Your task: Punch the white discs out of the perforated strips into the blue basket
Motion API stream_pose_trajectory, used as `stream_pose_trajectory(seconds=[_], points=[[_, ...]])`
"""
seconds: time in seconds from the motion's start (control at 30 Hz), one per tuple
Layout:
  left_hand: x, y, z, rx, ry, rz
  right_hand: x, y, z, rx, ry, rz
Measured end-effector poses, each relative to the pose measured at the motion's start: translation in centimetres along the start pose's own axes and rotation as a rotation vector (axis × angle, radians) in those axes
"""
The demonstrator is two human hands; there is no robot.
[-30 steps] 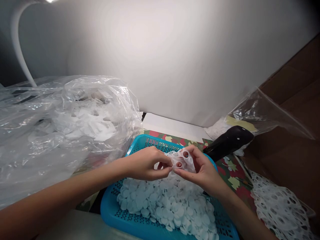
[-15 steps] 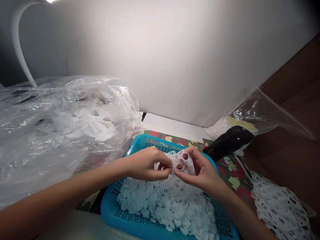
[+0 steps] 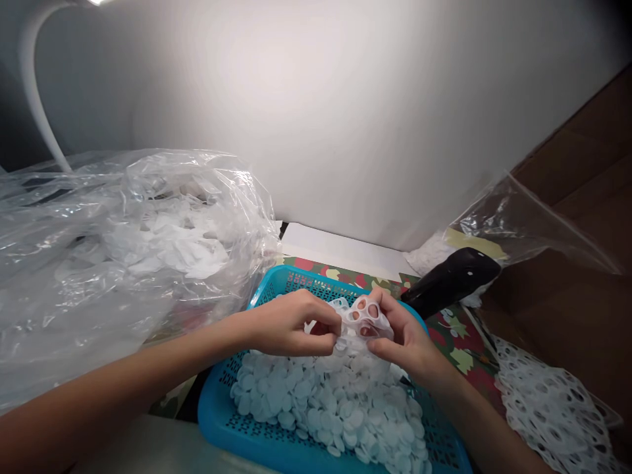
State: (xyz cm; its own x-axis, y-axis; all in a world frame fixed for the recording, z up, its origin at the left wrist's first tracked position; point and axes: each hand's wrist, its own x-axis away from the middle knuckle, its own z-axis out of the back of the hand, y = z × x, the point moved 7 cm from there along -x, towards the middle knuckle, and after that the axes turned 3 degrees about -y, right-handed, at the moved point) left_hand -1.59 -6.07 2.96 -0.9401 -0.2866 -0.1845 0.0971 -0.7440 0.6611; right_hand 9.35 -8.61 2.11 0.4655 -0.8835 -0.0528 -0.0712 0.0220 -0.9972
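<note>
- Table (image 3: 457, 342): covered with a cloth printed in red and green leaves.
- Basket (image 3: 276, 286): blue, perforated, at the near middle, heaped with white discs.
- Big bag (image 3: 123, 263): clear plastic, left of the basket and touching it, white pieces inside.
- Black object (image 3: 451, 280): just behind the basket's right corner.
- Small bag (image 3: 518, 227): clear, far right.
- Punched sheets (image 3: 548, 408): white, piled at the near right.

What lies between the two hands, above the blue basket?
In the head view, a white punched sheet lies there, pinched by the left hand and the right hand, just over the white discs in the blue basket.
</note>
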Motion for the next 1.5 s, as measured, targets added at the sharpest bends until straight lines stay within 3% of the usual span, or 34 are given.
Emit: stream_pose_trajectory(seconds=[0.33,1.03,1.3,1.5], points=[[0.0,0.0,0.0,-0.04,0.041,-0.009,0.0,1.0,-0.5,0.202,-0.023,-0.159],[0.0,0.0,0.3,-0.123,0.088,-0.014,-0.2,0.7,-0.2,0.266,0.03,-0.147],[0.1,0.2,0.7,-0.229,0.211,-0.027,-0.1,1.1,-0.6,0.402,-0.064,-0.183],[0.0,0.0,0.8,-0.195,0.213,-0.026,0.0,0.9,-0.8,0.311,-0.084,-0.17]])
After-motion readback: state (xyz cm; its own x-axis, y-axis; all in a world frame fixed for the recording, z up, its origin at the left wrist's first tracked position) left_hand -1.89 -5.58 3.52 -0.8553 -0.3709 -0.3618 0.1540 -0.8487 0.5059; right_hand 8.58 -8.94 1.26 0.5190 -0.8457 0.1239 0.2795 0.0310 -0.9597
